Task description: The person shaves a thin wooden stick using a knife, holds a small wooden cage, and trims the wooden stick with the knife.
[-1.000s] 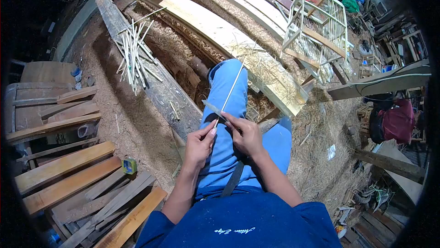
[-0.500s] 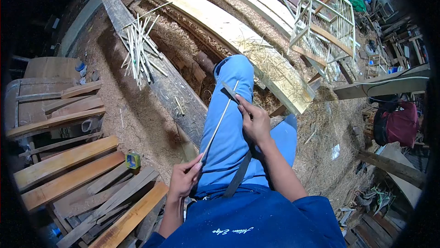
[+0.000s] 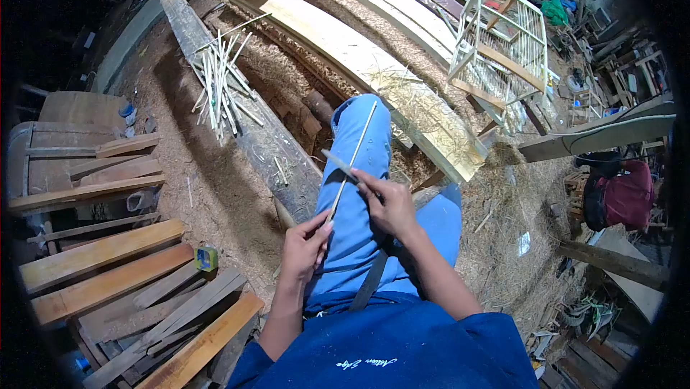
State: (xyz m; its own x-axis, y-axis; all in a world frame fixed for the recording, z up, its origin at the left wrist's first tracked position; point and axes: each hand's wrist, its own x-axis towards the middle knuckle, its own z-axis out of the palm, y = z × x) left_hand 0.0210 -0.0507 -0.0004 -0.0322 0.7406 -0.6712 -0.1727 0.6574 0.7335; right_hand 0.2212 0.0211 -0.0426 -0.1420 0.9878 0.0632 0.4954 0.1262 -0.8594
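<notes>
A thin pale stick (image 3: 363, 134), perhaps bamboo, slants across my raised thigh in blue trousers. My left hand (image 3: 305, 246) pinches its lower end. My right hand (image 3: 388, 203) is closed around a knife (image 3: 336, 162), whose blade crosses the stick partway along its length. The knife's handle is mostly hidden by my fingers. Beyond my knee to the left, a loose pile of similar sticks (image 3: 218, 87) rests on a weathered plank (image 3: 269, 152).
A wooden cage (image 3: 501, 51) with thin bars stands at upper right. A long pale board (image 3: 338, 44) strewn with shavings runs behind my knee. Several planks (image 3: 108, 249) and a yellow tape measure (image 3: 205, 259) lie to my left. Sawdust and shavings cover the ground.
My right hand and the knife have moved down the stick, toward my left hand. My left hand has shifted slightly up and right, with the stick's far end now higher on my knee.
</notes>
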